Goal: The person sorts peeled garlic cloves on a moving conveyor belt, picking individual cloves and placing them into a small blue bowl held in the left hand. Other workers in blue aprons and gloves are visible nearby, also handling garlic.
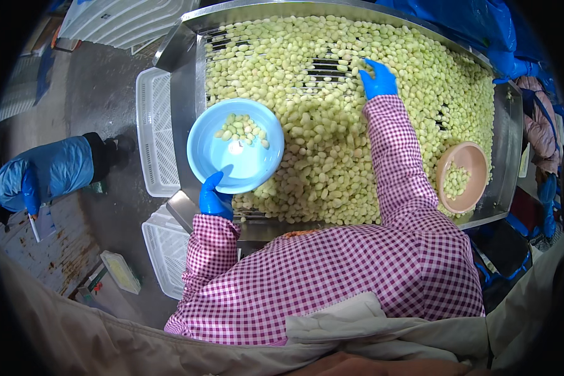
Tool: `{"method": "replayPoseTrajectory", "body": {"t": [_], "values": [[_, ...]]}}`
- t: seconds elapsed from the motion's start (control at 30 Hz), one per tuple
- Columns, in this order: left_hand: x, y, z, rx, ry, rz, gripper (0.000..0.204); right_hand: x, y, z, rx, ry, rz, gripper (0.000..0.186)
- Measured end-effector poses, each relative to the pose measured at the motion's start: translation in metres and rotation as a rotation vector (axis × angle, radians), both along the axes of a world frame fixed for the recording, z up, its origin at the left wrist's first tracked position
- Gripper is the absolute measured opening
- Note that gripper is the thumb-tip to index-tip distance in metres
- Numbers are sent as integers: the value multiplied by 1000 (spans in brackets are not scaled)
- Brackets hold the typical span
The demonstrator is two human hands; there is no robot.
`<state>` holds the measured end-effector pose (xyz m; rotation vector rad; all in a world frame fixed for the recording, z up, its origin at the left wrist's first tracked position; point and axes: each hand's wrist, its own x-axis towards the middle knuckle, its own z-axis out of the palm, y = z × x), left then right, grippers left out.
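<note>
My left hand (216,199), in a blue glove, grips the near rim of a light blue basin (200,135), thumb over the inside wall. A small heap of pale green oval fruits (243,128) lies in the basin. Out over the wide bed of the same fruits (332,138), my right hand (379,81), also gloved in blue, has its thumb and forefinger apart, with nothing visible between them. The fruits cover a slatted metal sorting table (188,81); dark slats show just left of my right hand.
A pinkish-tan bowl (445,178) with some fruits rests on the bed at right. White plastic crates (156,131) stand left of the table. A person in a blue smock (59,169) is farther left; another person in pink (539,125) is at the right edge.
</note>
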<state>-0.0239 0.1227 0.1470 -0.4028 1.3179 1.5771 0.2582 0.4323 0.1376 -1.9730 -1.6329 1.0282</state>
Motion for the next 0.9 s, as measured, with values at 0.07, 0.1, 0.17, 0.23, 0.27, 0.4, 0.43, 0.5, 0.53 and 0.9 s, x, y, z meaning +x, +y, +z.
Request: {"method": "replayPoseTrajectory", "body": {"t": [0.07, 0.1, 0.17, 0.23, 0.27, 0.4, 0.43, 0.5, 0.53, 0.9], "values": [[-1, 1, 0, -7, -20, -18, 59, 8, -10, -5, 255, -567, 216, 57], [-3, 0, 2, 3, -9, -24, 59, 8, -19, -8, 141, -680, 236, 61], [-5, 0, 1, 2, -22, -14, 59, 2, -38, -13, 88, -634, 447, 61], [-7, 2, -1, 20, -17, -3, 59, -5, -47, -12, 51, -571, 686, 54], [-8, 3, -2, 51, -12, -17, 59, -7, -46, -10, -80, -402, 539, 50], [-6, 3, -5, 17, -26, -14, 60, 4, -2, -5, -102, -57, 100, 29], [-4, 3, -5, 9, -22, -14, 60, 8, 15, -9, -11, -72, 46, 31], [0, 3, -5, 14, -21, -20, 60, 15, 40, -27, 76, -274, 137, 34], [2, 4, -4, 25, -26, -27, 61, 17, 49, -39, 7, -329, 241, 36], [9, 8, -3, 51, 19, -96, 65, -19, 2, -12, -35, 265, -46, 29]]}}
